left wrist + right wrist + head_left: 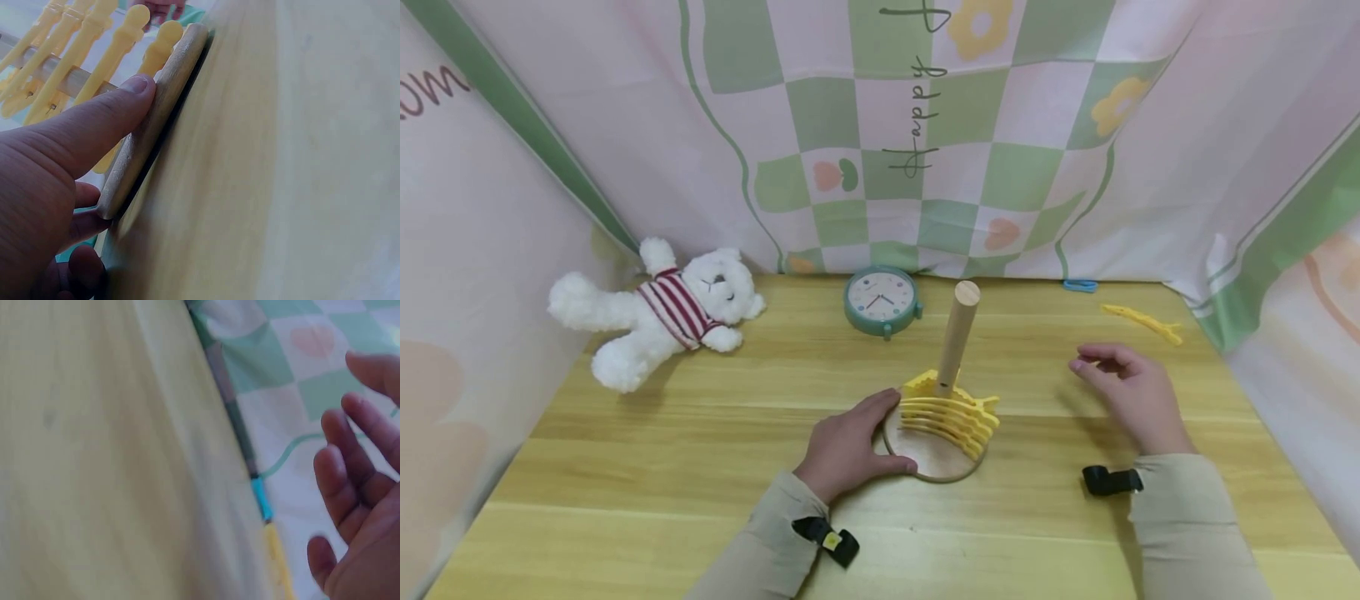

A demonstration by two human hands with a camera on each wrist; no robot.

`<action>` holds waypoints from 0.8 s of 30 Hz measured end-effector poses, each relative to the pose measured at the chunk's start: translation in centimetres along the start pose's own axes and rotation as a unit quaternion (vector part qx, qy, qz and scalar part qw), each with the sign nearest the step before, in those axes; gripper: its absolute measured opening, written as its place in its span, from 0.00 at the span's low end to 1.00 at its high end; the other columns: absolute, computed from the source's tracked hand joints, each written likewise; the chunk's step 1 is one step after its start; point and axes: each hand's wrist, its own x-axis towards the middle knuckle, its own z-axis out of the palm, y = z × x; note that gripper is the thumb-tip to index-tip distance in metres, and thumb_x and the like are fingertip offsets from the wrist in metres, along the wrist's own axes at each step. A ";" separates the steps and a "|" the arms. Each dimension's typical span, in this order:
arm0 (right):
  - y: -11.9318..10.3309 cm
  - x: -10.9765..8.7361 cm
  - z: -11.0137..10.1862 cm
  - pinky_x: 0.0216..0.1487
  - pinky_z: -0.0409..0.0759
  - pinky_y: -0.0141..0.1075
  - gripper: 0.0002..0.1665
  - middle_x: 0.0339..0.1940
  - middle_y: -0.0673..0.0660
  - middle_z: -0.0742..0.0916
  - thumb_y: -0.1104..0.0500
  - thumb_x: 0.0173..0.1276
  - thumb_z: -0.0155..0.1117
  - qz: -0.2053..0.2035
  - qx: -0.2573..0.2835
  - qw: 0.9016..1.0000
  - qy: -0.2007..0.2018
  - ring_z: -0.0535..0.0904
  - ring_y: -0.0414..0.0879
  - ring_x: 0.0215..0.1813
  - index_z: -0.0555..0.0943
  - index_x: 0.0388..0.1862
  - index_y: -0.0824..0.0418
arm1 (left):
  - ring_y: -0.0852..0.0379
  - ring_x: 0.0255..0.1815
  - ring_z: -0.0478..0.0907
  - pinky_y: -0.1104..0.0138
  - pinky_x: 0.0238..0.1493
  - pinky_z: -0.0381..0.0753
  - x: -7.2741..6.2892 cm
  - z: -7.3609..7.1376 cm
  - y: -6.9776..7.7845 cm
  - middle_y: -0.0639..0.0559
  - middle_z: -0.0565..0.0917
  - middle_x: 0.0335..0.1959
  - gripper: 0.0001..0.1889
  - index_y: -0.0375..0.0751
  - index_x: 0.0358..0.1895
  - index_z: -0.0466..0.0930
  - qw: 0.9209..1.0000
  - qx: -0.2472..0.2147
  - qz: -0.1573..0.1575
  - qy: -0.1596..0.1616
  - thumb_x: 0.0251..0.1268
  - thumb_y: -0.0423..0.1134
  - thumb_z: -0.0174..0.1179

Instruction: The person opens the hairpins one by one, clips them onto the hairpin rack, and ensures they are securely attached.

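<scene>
A round wooden base with an upright wooden dowel [957, 342] stands near the middle of the table. Several curved yellow plastic pieces [951, 421] with knobbed ends are stacked around the dowel, low over the base. My left hand [853, 446] grips the base's rim from the left, its thumb [119, 103] on the near edge and the fingers spread round the far side. To the right, my right hand [1131, 392] is held above the table with fingers loosely bent and nothing in them. Beyond it lies a single yellow piece [1142, 323] with a forked end.
A blue clip [1079, 285] lies by the back edge at right. The teal round clock [882, 300] is behind the stand. At back left, a white plush bear [658, 312] in a striped shirt lies against the side curtain. A checked curtain [891, 117] closes off the back.
</scene>
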 end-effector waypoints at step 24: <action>7.6 2.3 -3.6 0.37 0.79 0.21 0.39 0.45 0.42 0.81 0.50 0.56 0.81 0.252 0.290 0.908 0.169 0.78 0.36 0.43 0.77 0.66 0.55 | 0.48 0.70 0.71 0.46 0.58 0.76 -0.1 0.2 0.1 0.60 0.64 0.77 0.56 0.56 0.79 0.60 1.000 0.011 -0.009 0.002 0.45 0.76 0.67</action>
